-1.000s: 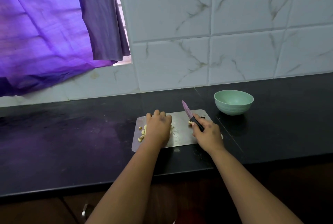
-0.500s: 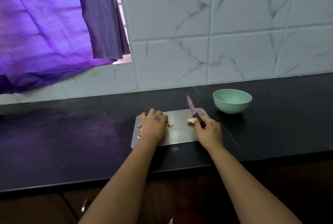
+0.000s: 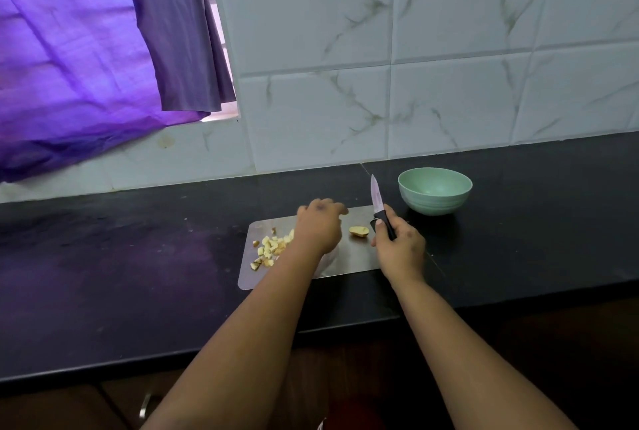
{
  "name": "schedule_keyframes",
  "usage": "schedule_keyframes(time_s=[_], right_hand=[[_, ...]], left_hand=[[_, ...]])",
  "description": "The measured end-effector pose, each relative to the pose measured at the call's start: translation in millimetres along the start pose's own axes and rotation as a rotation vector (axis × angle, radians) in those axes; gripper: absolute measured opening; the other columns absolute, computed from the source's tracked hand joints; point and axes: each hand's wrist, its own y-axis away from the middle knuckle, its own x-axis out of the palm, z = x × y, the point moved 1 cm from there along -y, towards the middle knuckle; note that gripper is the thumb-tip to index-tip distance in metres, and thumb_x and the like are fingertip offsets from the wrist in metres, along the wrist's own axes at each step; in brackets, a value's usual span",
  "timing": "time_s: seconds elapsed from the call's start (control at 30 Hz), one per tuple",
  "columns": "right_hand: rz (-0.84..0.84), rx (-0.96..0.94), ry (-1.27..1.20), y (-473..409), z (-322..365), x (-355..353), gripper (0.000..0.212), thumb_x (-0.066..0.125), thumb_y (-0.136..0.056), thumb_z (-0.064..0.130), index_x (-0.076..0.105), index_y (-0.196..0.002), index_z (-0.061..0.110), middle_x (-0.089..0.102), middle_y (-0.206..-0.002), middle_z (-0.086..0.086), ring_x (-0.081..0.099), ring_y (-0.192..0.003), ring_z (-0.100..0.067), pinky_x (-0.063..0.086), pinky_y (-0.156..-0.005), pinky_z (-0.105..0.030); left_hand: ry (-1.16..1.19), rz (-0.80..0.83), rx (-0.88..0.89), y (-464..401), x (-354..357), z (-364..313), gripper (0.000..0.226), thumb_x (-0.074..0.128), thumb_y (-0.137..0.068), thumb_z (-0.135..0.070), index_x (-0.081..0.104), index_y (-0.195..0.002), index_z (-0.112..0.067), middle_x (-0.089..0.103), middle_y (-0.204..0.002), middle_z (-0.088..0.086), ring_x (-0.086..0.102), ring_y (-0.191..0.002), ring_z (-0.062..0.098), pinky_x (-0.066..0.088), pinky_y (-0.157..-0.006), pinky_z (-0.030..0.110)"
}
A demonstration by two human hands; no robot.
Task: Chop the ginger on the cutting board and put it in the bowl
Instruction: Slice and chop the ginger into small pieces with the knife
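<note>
Ginger in chopped bits (image 3: pixel 269 249) piled on the cutting board (image 3: pixel 349 262), left hand (image 3: pixel 320 227) beside them, fingers curled and empty, whole chunk (image 3: pixel 358 231) awaiting cuts, right hand (image 3: pixel 397 245) gripping the knife (image 3: pixel 379 208) point-up for safety, bowl (image 3: pixel 434 190) empty.

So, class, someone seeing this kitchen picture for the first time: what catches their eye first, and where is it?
Probably the purple curtain filling the upper left. Next, the knife held blade-up in the right hand over the cutting board, beside the green bowl. The left hand hovers by the chopped ginger.
</note>
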Motion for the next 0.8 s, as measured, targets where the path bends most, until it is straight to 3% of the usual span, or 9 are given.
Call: schedule_keyframes(time_s=[0.2, 0.33, 0.43, 0.5, 0.63, 0.73, 0.8], right_hand=[[-0.05, 0.055, -0.074, -3, -3, 0, 0.04, 0.053, -0.09, 0.026, 0.059, -0.129, 0.02, 0.071, -0.104, -0.011, 0.067, -0.096, -0.024, 0.053, -0.09, -0.04], [-0.033, 0.042, -0.064, -2, -2, 2, 0.041, 0.052, -0.089, 0.028, 0.06, -0.128, 0.02, 0.071, -0.104, -0.009, 0.068, -0.094, -0.023, 0.053, -0.089, -0.039], [-0.021, 0.03, -0.044, -2, 0, 1, 0.039, 0.052, -0.09, 0.026, 0.06, -0.128, 0.022, 0.072, -0.099, -0.008, 0.067, -0.091, -0.023, 0.054, -0.087, -0.038], [-0.01, 0.031, -0.022, -2, 2, 0, 0.039, 0.052, -0.091, 0.026, 0.06, -0.129, 0.023, 0.072, -0.097, -0.009, 0.066, -0.092, -0.022, 0.053, -0.088, -0.037], [0.015, 0.016, 0.035, 0, 3, -2, 0.04, 0.051, -0.092, 0.028, 0.058, -0.131, 0.024, 0.07, -0.09, -0.007, 0.063, -0.088, -0.021, 0.052, -0.083, -0.032], [0.028, 0.016, 0.049, 2, 4, -2, 0.04, 0.052, -0.093, 0.027, 0.057, -0.132, 0.024, 0.069, -0.089, -0.006, 0.063, -0.087, -0.018, 0.051, -0.083, -0.029], [0.035, 0.008, 0.05, 5, 6, -3, 0.04, 0.051, -0.093, 0.026, 0.057, -0.133, 0.023, 0.07, -0.09, -0.006, 0.063, -0.084, -0.017, 0.051, -0.081, -0.029]], left_hand=[[0.274, 0.265, 0.06, -22, 13, -17, 0.038, 0.047, -0.1, -0.019, 0.052, -0.137, -0.024, 0.048, -0.142, 0.005, 0.039, -0.133, 0.025, 0.033, -0.108, 0.035], [0.333, 0.305, 0.035, -20, 17, -17, 0.03, 0.06, -0.093, -0.024, 0.064, -0.123, -0.025, 0.063, -0.123, 0.002, 0.059, -0.107, 0.019, 0.042, -0.087, 0.025], [0.339, 0.309, -0.003, -12, 16, -16, 0.022, 0.062, -0.091, -0.022, 0.065, -0.113, -0.023, 0.065, -0.111, 0.002, 0.062, -0.087, 0.017, 0.047, -0.078, 0.027], [0.391, 0.246, -0.102, -5, 18, -12, 0.012, 0.061, -0.089, -0.02, 0.061, -0.101, -0.023, 0.067, -0.1, 0.004, 0.064, -0.077, 0.017, 0.052, -0.07, 0.029], [0.575, -0.027, -0.321, 12, 16, 2, 0.005, 0.063, -0.089, -0.021, 0.059, -0.089, -0.019, 0.068, -0.09, 0.004, 0.064, -0.072, 0.016, 0.049, -0.058, 0.024], [0.732, -0.047, -0.424, 25, 19, 5, 0.006, 0.06, -0.092, -0.02, 0.065, -0.094, -0.019, 0.067, -0.081, 0.002, 0.063, -0.062, 0.017, 0.05, -0.048, 0.022], [0.724, -0.035, -0.418, 28, 26, 6, 0.014, 0.056, -0.093, -0.018, 0.066, -0.103, -0.018, 0.068, -0.089, 0.003, 0.063, -0.069, 0.019, 0.054, -0.058, 0.028]])
